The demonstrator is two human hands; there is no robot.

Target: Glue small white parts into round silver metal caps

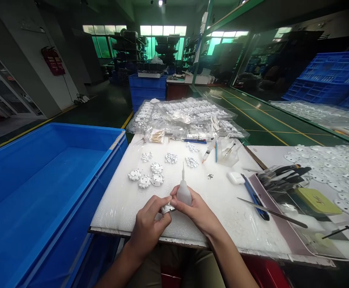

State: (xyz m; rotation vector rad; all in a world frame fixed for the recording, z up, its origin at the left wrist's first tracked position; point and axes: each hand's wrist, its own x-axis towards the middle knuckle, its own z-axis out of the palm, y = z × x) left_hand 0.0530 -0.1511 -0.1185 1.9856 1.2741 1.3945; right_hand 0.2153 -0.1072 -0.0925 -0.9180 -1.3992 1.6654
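Near the front edge of the foam-covered table (pixel 123 212), my left hand (pixel 150 222) is closed on a small white round part (pixel 167 208). My right hand (pixel 196 208) is wrapped round a translucent squeeze bottle (pixel 184 194), its thin nozzle pointing up and away, while its thumb and a finger touch the same part. Beyond my hands, several white scalloped parts (pixel 145 181) lie grouped at the left. Small piles of white pieces (pixel 171 158) sit behind them. A little heap of tiny dark pieces (pixel 210 176) is to the right.
A large blue bin (pixel 51 172) stands left. At the right are a tray of tools (pixel 285 224), long tweezers (pixel 273 212), a blue cutter (pixel 256 198) and a white case (pixel 236 178). Bagged white parts (pixel 189 112), cotton swabs (pixel 157 136) and a clear container (pixel 227 151) lie at the back.
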